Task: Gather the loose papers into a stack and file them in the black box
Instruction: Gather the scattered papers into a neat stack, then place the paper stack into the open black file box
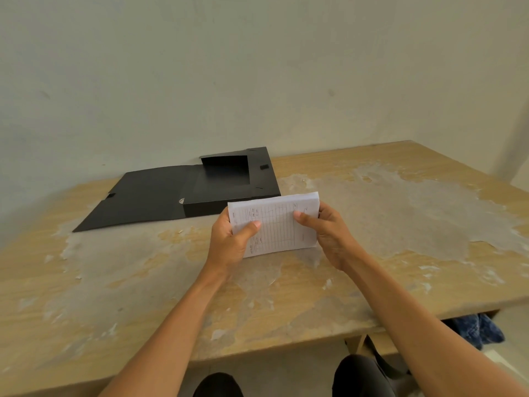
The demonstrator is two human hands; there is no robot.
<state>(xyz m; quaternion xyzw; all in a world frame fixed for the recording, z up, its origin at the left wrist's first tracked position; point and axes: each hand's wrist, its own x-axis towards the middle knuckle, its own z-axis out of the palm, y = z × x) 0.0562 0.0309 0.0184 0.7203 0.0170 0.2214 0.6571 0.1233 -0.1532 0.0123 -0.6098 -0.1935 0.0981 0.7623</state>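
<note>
One wide-angle view is given, taken from head height and aimed forward and down. The bench [400, 213] is seen from its near edge across to the wall [257, 67] behind it. The forearms are seen reaching in from the bottom of the frame, close below the lens. Straight edges are bent toward the borders.

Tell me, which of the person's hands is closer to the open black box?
Left. The left hand grips the paper stack just in front of the black box; the right hand holds the stack's other side, farther off to the right.
</note>
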